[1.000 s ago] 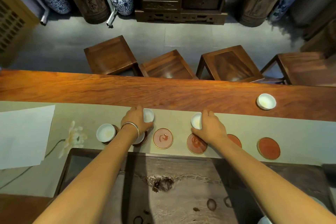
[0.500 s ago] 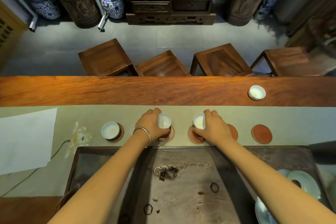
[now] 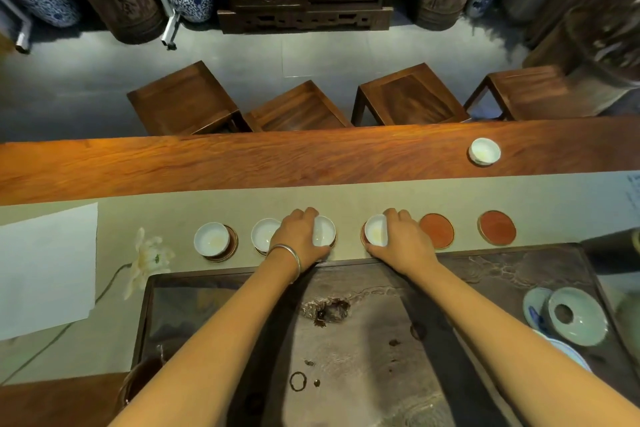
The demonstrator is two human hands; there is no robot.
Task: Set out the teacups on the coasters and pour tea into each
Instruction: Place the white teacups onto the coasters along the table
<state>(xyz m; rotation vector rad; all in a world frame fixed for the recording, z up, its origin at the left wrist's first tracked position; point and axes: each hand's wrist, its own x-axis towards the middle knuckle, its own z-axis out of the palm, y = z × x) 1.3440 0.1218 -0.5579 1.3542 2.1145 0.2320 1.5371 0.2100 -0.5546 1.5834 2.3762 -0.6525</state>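
Gripping upright, mouth-up teacups, left hand [image 3: 300, 240] and right hand [image 3: 401, 242] fingers rest them on coasters.

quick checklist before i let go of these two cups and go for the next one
1. Left hand cup over its coaster: ok.
2. Right hand cup seated on its coaster: cannot tell, coaster mostly hidden.
3. Two leftmost cups on coasters: ok.
4. Empty coasters remaining: ok, two free.
5. Spare cup on the wooden table: ok, upright.
6. Tea poured: not ok.
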